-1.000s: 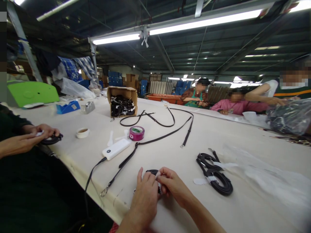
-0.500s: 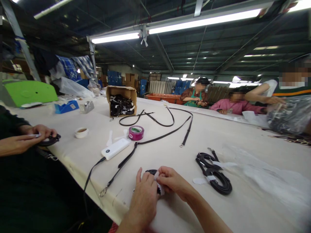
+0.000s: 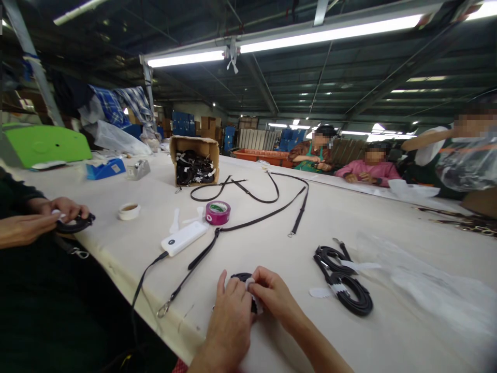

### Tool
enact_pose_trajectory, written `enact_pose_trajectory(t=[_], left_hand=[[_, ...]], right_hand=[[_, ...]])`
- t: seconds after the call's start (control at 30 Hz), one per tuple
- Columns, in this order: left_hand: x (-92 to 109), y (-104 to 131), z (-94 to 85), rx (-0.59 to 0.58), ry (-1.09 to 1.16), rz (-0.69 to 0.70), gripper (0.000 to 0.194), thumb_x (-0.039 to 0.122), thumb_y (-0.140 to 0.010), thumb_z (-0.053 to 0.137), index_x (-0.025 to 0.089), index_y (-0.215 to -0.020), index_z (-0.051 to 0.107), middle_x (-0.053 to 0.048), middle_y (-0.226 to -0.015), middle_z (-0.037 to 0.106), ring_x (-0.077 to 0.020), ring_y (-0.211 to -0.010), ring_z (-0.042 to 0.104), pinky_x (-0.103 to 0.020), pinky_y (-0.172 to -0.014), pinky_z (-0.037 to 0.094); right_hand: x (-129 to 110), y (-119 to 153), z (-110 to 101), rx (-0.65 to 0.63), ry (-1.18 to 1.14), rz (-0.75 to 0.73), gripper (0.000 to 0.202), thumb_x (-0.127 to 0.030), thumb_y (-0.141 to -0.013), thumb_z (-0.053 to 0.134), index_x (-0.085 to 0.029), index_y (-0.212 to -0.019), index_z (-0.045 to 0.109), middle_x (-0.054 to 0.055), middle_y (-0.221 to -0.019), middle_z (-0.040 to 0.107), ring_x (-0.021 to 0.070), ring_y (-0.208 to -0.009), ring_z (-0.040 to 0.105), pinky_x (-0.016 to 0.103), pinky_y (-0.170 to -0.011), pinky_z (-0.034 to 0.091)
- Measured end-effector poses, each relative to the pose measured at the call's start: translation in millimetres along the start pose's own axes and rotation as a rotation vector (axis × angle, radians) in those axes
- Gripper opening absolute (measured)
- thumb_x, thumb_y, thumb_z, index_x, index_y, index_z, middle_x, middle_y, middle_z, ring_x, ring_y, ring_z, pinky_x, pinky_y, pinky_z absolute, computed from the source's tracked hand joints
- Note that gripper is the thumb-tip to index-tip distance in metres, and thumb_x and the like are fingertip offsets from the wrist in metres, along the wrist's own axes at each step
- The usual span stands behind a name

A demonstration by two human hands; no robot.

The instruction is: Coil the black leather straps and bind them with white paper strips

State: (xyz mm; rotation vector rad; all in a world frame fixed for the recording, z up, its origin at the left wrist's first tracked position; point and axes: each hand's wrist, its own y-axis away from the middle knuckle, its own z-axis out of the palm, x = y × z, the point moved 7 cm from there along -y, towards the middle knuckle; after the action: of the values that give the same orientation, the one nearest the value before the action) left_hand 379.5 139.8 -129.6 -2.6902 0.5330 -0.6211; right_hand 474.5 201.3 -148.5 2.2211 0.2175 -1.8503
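Low in the frame's centre, left hand (image 3: 229, 311) and right hand (image 3: 272, 295), each grip pinched on the coiled black strap (image 3: 243, 278) against the tabletop (image 3: 272, 228); best kept tight while wrapping.

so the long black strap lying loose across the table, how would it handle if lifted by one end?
Likely floppy: the long black strap lies in loose curves flat on the table, so it would probably droop and trail. It looks thin, so likely light. The metal clip at its near end sits by the table edge and might swing or snag.
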Motion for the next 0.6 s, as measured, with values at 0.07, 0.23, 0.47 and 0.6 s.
enact_pose_trajectory(t=[0.07, 0.23, 0.47, 0.6], left_hand=[[0.7, -0.3, -1.3, 0.0, -0.004, -0.008, 0.01, 0.016, -0.08, 0.063, 0.017, -0.09, 0.065, -0.006, -0.103, 0.067, -0.0261, -0.105, 0.055, -0.062, -0.115, 0.024], [1.4, 0.3, -3.3, 0.008, 0.003, -0.013, 0.012, 0.015, -0.079, 0.063, 0.017, -0.091, 0.065, -0.007, -0.105, 0.067, -0.0269, -0.106, 0.055, -0.063, -0.114, 0.024], [-2.3, 0.2, 0.7, -0.032, 0.011, -0.018, 0.011, 0.017, -0.08, 0.064, 0.018, -0.091, 0.066, -0.006, -0.105, 0.066, -0.0267, -0.108, 0.053, -0.061, -0.116, 0.02], [-3.6, 0.4, 0.8, -0.016, 0.038, -0.025, 0.012, 0.015, -0.079, 0.063, 0.018, -0.091, 0.065, -0.005, -0.105, 0.065, -0.025, -0.107, 0.053, -0.059, -0.117, 0.019]], right_hand=[[-2.7, 2.5, -1.6, 0.026, 0.048, -0.062, 0.012, -0.029, -0.066, 0.06, -0.021, -0.063, 0.052, -0.006, -0.056, 0.047, 0.0108, -0.053, 0.04, 0.024, -0.05, 0.031], [-5.0, 7.3, -1.7, 0.048, 0.112, -0.106, 0.011, -0.029, -0.073, 0.057, -0.022, -0.066, 0.052, -0.006, -0.057, 0.048, 0.012, -0.053, 0.042, 0.025, -0.05, 0.033], [-2.1, -0.2, 4.4, -0.071, 0.047, -0.033, 0.014, -0.035, -0.07, 0.056, -0.022, -0.072, 0.054, -0.009, -0.045, 0.048, 0.0089, -0.035, 0.039, 0.022, -0.036, 0.027], [0.9, -0.1, 6.4, -0.094, -0.006, 0.004, 0.016, -0.036, -0.071, 0.056, -0.022, -0.078, 0.055, -0.009, -0.047, 0.051, 0.0093, -0.036, 0.045, 0.019, -0.034, 0.03]])
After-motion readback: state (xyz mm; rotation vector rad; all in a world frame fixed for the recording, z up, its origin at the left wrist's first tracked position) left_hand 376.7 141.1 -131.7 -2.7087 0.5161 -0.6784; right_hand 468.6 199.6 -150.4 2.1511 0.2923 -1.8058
